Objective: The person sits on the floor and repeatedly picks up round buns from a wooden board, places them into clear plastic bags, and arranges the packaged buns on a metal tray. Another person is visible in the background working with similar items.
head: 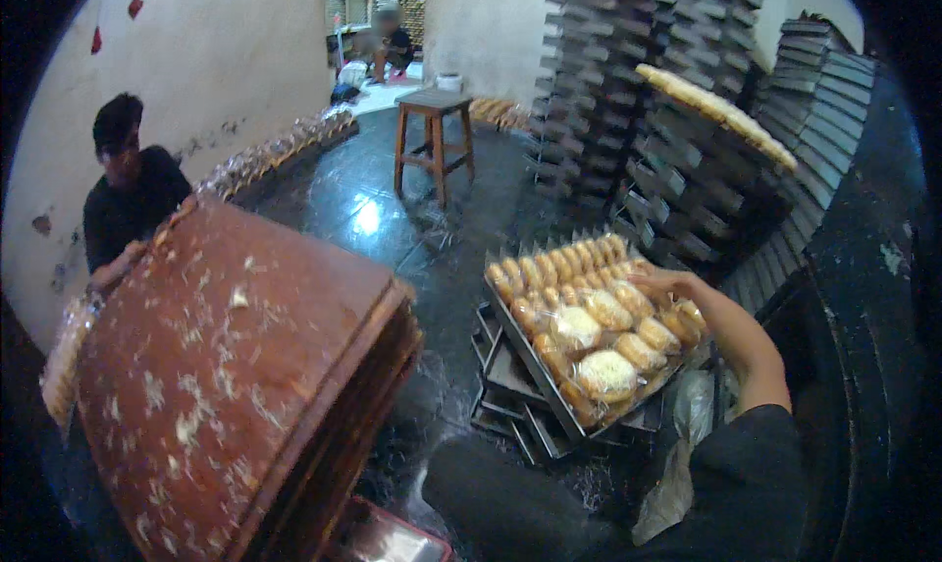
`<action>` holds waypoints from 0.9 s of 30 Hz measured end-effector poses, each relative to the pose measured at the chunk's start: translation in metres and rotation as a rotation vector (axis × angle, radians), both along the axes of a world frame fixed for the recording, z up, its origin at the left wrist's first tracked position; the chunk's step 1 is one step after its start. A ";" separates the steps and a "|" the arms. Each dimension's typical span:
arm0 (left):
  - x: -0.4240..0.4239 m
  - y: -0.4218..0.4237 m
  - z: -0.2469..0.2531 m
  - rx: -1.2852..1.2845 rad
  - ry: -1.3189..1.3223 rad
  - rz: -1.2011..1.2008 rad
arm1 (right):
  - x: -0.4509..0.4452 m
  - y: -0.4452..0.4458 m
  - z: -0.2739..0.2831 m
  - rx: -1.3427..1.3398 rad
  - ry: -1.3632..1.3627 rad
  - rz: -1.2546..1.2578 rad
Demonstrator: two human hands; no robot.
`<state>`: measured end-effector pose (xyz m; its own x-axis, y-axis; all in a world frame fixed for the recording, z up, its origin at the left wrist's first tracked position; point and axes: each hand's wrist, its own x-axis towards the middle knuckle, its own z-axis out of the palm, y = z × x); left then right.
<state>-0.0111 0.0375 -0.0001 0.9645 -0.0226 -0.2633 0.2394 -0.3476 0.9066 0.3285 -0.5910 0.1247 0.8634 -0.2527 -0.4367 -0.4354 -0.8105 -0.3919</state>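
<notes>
My right hand (664,282) reaches over the far right part of a dark metal tray (530,361) full of wrapped bread. Its fingers are at the packets there; whether they grip one cannot be made out. Rows of small clear-wrapped buns (563,262) stand along the tray's far side. On top nearer to me lie larger wrapped rolls, one of them a bun with pale shreds (607,375). This tray rests on a stack of similar trays (508,415) turned at angles. My left hand is out of view.
A brown table (309,267) strewn with pale shreds stands at left, a person (136,186) behind it. Beyond are a wooden stool (434,105), wrapped goods (283,146) along the wall and tall tray stacks (589,83). Plastic bags (692,407) hang by my right arm.
</notes>
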 end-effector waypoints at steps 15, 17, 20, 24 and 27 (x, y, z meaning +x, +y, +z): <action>0.078 0.016 0.307 -0.076 0.002 -0.528 | -0.204 0.120 0.263 -0.095 -0.212 0.527; 0.079 0.014 0.363 -0.076 -0.008 -0.591 | -0.280 0.129 0.293 -0.141 -0.139 0.256; 0.077 0.011 0.431 -0.059 -0.019 -0.647 | -0.358 0.153 0.345 0.059 -0.241 -0.013; 0.080 0.017 0.502 -0.075 -0.105 -0.707 | -0.384 0.153 0.427 0.130 -0.722 -0.206; 0.125 -0.023 0.553 -0.117 -0.119 -0.850 | -0.393 0.137 0.504 0.560 -1.204 -0.512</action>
